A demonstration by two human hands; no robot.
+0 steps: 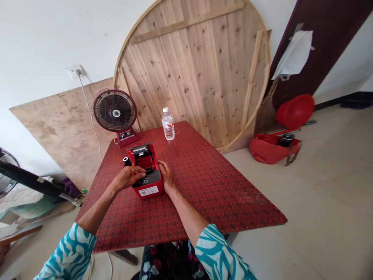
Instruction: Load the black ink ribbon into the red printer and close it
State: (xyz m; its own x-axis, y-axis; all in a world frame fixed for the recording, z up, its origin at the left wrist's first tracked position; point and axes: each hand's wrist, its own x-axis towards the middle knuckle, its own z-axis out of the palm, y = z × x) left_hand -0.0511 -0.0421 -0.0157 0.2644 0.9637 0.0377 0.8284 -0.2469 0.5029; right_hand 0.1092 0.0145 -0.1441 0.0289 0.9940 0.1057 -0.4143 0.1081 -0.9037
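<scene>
Currently, both hands rest on a red printer [150, 186] at the near-left part of the tabletop [221, 186].

The printer stands upright with its labelled front towards the person and its lid [142, 151] raised at the back, leaving the inner bay open to view. The left hand [128, 177] lies across the dark top panel; its grip is loose, fingers bent and spread, closed around nothing. The right hand [166, 175] lies flat along the right wall of the housing, grip apart. This opposed contact appears to brace the housing against sliding. A black roll [126, 160] stands just beside the printer's left rear corner, within reach of the left hand. A desk fan [115, 111] and a water bottle [168, 124] stand at the far edge, well apart from the hands.
</scene>
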